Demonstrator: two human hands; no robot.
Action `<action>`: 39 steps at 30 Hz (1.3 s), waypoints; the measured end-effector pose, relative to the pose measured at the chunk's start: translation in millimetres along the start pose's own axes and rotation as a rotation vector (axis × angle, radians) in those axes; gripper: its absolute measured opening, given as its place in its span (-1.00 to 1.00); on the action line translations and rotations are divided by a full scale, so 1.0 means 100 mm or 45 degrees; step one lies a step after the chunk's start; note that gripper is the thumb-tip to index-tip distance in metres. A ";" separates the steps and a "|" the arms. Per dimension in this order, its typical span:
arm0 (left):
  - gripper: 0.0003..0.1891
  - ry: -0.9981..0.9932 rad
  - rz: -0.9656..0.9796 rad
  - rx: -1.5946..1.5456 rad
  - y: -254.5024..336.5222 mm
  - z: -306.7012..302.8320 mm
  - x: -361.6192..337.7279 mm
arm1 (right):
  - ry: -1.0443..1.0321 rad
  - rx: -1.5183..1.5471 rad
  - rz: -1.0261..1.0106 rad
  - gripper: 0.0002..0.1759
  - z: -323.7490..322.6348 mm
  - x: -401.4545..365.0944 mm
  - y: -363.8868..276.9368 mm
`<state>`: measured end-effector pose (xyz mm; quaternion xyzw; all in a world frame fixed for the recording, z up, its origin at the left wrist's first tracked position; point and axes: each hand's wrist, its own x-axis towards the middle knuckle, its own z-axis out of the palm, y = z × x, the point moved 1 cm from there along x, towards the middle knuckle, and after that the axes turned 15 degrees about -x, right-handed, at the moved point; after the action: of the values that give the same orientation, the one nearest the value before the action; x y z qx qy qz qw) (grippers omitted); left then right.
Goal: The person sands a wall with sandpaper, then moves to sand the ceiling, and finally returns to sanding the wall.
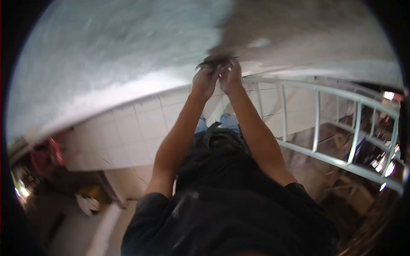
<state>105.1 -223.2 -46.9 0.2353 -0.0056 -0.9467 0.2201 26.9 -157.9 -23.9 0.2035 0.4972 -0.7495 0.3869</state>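
Both my arms reach forward to a dark, flat object (218, 59) against a grey, partly darker surface (128, 47). My left hand (205, 82) is at its left part, with fingers bent against its near edge. Close beside it, my right hand (231, 77) has its fingers curled at the object's right part. The object's shape is blurred, and I cannot make out what it is. Parts of the fingertips are hidden or smeared.
A pale metal railing (316, 119) runs along the right. Below the grey surface is a white tiled wall (128, 123). A red object (54, 151) and a yellow and white item (90, 200) lie at the left.
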 end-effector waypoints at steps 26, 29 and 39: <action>-0.57 0.644 -0.860 1.965 -0.46 -1.47 0.59 | 0.546 0.091 -0.062 -0.41 -1.52 1.64 0.77; -0.63 0.447 -0.983 2.216 -0.37 -1.94 0.94 | 0.583 -0.023 -0.236 -0.35 -1.32 1.92 0.79; -0.54 0.068 -1.152 2.375 -0.46 -2.18 1.40 | 0.910 0.339 -0.198 -0.36 -1.75 2.77 0.82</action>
<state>72.6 -219.8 -308.4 0.3133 -0.6425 -0.5548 -0.4257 -94.0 -121.1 -336.8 0.4619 0.5130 -0.7164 0.1014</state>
